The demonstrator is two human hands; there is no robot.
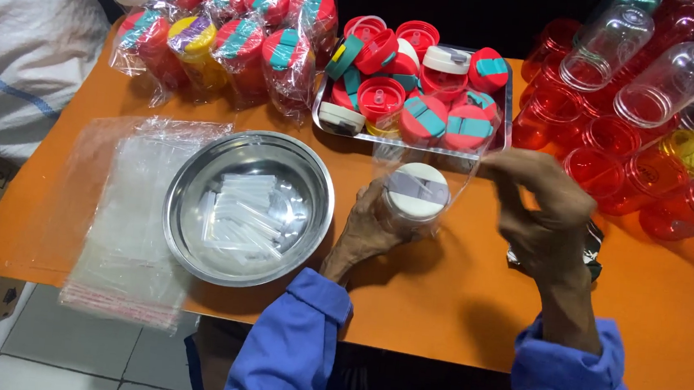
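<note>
Two hands over the orange worktop (455,294). My left hand (369,234) grips a clear plastic bottle with a white lid (415,194) from below; my right hand (548,211) pinches the thin clear bag (458,150) around it. Left of it, a round steel bowl (187,232) holding clear straws, beside flat clear bags (126,227). Beyond, a steel tray of red lids (506,108); bagged bottles (235,42) far left, red empty bottles (654,174) far right.

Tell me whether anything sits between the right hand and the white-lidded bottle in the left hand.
Nothing solid does. The right hand pinches the clear bag around the white-lidded bottle, which the left hand grips from below.
</note>
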